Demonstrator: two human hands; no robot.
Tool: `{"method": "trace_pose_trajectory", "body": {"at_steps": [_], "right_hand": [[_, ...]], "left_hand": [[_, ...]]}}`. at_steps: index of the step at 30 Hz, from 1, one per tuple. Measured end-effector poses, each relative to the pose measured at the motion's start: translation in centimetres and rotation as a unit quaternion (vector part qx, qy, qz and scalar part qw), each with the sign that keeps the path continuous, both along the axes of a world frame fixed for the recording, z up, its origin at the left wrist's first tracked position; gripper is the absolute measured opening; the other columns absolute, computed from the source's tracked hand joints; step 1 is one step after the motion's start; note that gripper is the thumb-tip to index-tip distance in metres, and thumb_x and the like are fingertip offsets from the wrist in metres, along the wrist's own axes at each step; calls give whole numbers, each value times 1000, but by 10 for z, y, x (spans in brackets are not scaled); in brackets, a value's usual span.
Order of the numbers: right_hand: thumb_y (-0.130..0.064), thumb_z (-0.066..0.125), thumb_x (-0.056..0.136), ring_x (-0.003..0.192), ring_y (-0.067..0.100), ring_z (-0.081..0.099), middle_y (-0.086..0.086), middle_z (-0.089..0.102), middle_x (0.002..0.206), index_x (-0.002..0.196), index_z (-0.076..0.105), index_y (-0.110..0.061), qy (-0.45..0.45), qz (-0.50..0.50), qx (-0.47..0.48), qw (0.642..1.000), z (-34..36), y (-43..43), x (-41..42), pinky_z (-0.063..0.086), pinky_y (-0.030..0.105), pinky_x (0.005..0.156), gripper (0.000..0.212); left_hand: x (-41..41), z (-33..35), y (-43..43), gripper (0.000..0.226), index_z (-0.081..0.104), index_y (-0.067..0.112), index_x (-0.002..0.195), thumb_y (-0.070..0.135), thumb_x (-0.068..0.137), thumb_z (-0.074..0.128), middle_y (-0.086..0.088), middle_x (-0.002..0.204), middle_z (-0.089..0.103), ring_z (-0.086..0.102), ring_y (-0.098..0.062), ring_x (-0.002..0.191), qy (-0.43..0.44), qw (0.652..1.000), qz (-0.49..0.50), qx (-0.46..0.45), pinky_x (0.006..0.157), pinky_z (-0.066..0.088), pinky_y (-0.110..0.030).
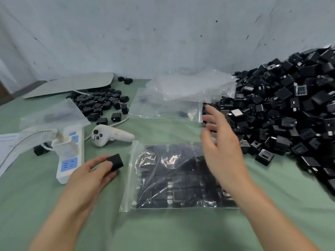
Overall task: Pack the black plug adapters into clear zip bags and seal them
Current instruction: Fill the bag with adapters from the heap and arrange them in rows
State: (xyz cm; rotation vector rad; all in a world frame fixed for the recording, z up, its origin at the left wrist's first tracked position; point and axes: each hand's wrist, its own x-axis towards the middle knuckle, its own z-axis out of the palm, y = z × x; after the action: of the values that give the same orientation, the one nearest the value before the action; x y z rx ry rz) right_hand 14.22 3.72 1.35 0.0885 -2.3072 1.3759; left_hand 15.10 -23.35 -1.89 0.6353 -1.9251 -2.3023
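Note:
A clear zip bag (174,174) packed with rows of black plug adapters lies flat on the green table in front of me, its zip edge at the left. My left hand (90,175) pinches a single black adapter (116,162) just left of that bag. My right hand (219,142) hovers over the bag's right part with spread fingers, holding nothing, reaching toward the big heap of loose black adapters (293,109) on the right. Empty clear bags (181,95) lie beyond the packed one.
A smaller pile of adapters (101,104) lies at the back left. A white power strip (69,153) with a plugged-in charger, a white handheld controller (110,135), a bag (54,115) and papers (7,145) occupy the left. A white wall stands behind.

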Motion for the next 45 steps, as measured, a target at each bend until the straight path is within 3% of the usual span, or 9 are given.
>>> {"method": "trace_pose_trajectory", "body": {"at_steps": [5,10,14,22,27,34,38,42,45], "right_hand": [[-13,44,99,103,3,55,-18,56,121,143,42,-34,-34,-77,-52,995,-3,20,-6,48,41,93,49],[-14,40,100,106,13,54,-9,56,127,137,49,-31,-114,-80,50,989,-10,31,-8,44,42,96,42],[-15,37,101,122,17,49,-7,55,133,135,53,-31,-150,-48,157,975,-14,32,-6,39,44,105,41],[-17,37,101,123,18,45,-8,54,132,134,53,-31,-156,-48,182,970,-20,32,-8,36,42,107,40],[-15,37,101,123,18,46,-7,54,132,134,53,-30,-150,-44,180,971,-21,31,-9,36,43,107,40],[-13,35,100,124,14,45,-11,53,132,134,52,-32,-145,-32,171,974,-24,29,-8,35,42,108,42],[-12,35,100,124,13,45,-11,55,131,134,52,-33,-143,-33,167,975,-26,31,-7,36,42,108,43],[-12,36,100,122,13,46,-11,56,129,133,52,-32,-143,-33,167,975,-27,31,-8,37,42,107,43],[-12,36,100,121,13,48,-11,58,126,133,53,-32,-142,-31,168,975,-28,31,-8,37,42,107,42]], "left_hand": [[-2,-3,8,24,63,8,120,6,96,59,-13,104,76,75,-21,93,-5,996,-90,6,73,60,-23],[-3,-3,18,40,63,9,121,16,82,70,-14,106,76,74,-22,95,9,990,-143,15,73,61,-26],[-4,-6,26,35,69,15,116,25,83,72,-14,106,76,69,-33,107,-4,989,-137,-53,97,54,-46],[-6,-9,32,12,71,32,105,31,94,66,-5,93,78,73,-26,85,34,980,-132,-144,78,57,-42],[-13,-10,22,22,64,19,117,15,104,47,-16,96,76,76,-26,82,47,995,-87,-28,68,63,-35],[-16,-13,29,21,65,34,118,32,100,56,-11,98,77,75,-33,87,73,983,-148,-79,83,57,-46],[-22,-7,21,22,62,23,121,25,101,53,-15,105,75,75,-31,85,71,990,-124,-18,66,62,-35],[-21,-10,33,27,66,34,120,39,94,64,-9,124,69,75,-35,89,77,985,-152,-42,93,54,-54],[-18,-6,47,42,65,42,119,51,78,74,-5,126,67,75,-34,90,67,978,-191,-48,103,45,-54]]}}
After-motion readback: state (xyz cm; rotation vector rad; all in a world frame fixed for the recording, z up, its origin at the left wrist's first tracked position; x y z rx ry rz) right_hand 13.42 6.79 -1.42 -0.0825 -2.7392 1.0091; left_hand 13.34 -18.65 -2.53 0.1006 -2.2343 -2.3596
